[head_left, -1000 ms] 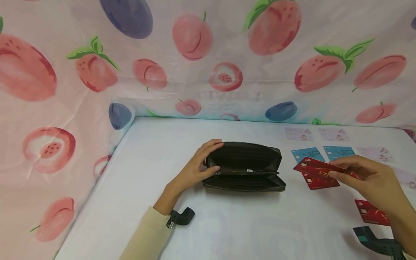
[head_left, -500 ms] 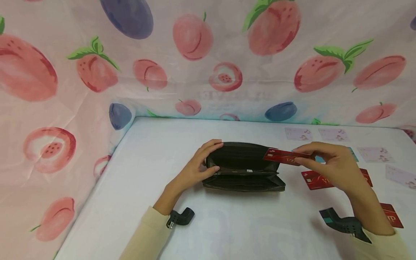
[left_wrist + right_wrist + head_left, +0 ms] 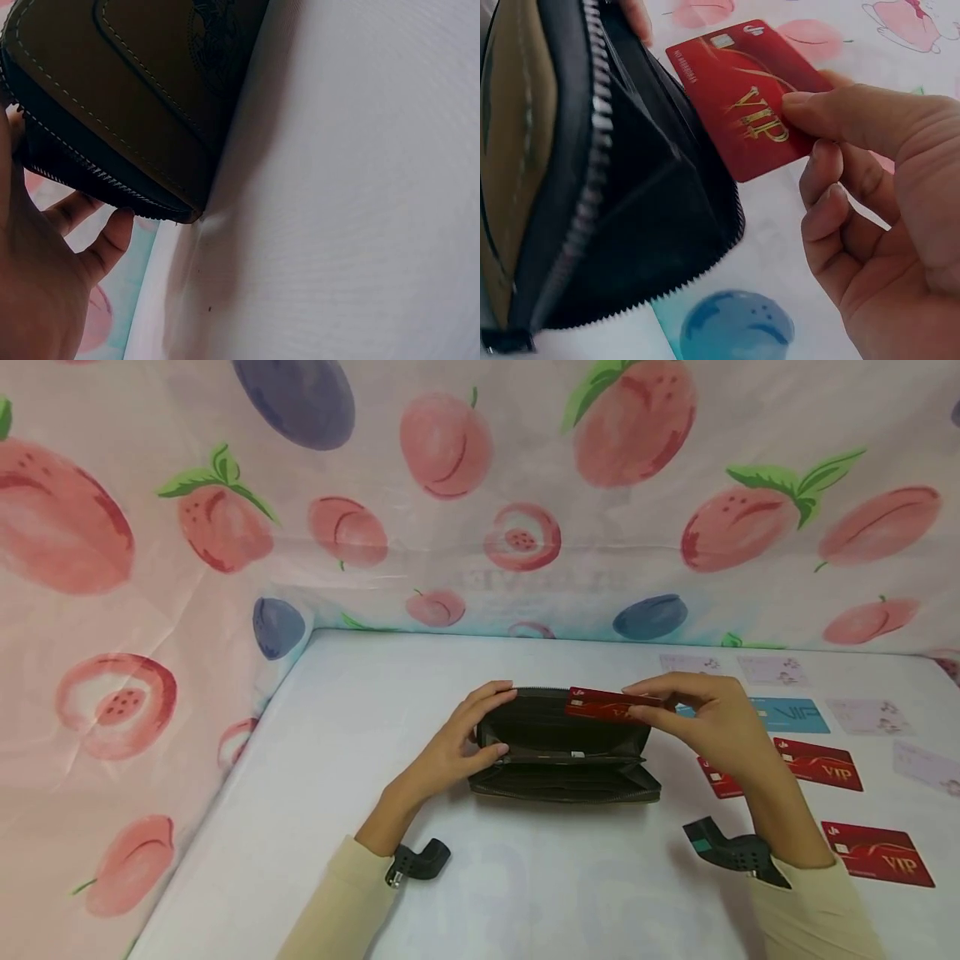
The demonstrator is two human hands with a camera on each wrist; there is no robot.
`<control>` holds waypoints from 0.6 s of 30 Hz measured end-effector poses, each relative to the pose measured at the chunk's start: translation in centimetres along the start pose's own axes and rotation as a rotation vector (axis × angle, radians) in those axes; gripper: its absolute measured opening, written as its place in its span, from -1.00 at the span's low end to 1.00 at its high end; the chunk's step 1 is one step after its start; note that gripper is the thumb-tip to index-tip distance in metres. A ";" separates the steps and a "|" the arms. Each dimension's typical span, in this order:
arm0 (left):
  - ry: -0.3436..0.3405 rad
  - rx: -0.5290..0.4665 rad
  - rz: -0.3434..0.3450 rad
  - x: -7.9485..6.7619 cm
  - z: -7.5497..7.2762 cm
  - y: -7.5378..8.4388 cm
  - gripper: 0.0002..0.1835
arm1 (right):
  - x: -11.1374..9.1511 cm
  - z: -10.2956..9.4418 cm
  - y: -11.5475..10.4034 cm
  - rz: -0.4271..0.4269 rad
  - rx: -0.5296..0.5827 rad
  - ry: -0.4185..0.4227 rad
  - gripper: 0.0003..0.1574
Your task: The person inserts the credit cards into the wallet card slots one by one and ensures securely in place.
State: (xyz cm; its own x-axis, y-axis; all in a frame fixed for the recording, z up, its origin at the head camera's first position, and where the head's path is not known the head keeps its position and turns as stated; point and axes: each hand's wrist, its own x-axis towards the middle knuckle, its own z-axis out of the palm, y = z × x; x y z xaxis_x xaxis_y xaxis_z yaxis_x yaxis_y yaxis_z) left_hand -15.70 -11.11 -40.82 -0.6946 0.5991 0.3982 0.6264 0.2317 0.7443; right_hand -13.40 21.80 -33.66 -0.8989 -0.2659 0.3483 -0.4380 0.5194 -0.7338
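A dark zip-around wallet stands spread on the white table, its inner compartments facing up. My left hand grips its left end, fingers behind the back edge and thumb at the middle divider. In the left wrist view the wallet's brown stitched outside shows beside that thumb. My right hand pinches a red VIP card by its right end. That card overlaps the back right part of the wallet's opening in the head view. Seen from the right wrist, the card is at the toothed zip edge, gold lettering visible.
Several red VIP cards lie at the right of the table. Blue VIP cards and pale pink cards lie behind them, partly covered by my right hand. A fruit-print cloth rises along the back and left.
My right hand has carried the red VIP card leftward from above the other cards to the wallet's opening. The left hand and wallet have stayed in place.
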 end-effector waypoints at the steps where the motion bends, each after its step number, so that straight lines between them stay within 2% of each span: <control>1: -0.001 -0.001 0.000 0.0 0.0 0.0 -0.30 | 0.1 0.2 -0.1 -0.005 0.000 -0.005 -0.68; 10: 0.005 -0.013 0.009 0.1 0.1 -0.1 -0.31 | 1.3 1.4 -0.8 -0.020 -0.037 -0.047 -0.69; 18: 0.006 -0.033 0.013 0.2 0.1 0.2 -0.30 | 2.0 2.7 -0.7 -0.137 -0.113 -0.078 -0.64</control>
State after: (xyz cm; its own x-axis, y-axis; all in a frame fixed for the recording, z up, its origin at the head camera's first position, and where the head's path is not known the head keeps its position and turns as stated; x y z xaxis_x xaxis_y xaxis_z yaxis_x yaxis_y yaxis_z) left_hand -15.69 -10.94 -40.67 -0.6885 0.5973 0.4114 0.6238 0.1982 0.7560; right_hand -14.85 18.68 -34.03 -0.8290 -0.4000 0.3909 -0.5587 0.5607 -0.6112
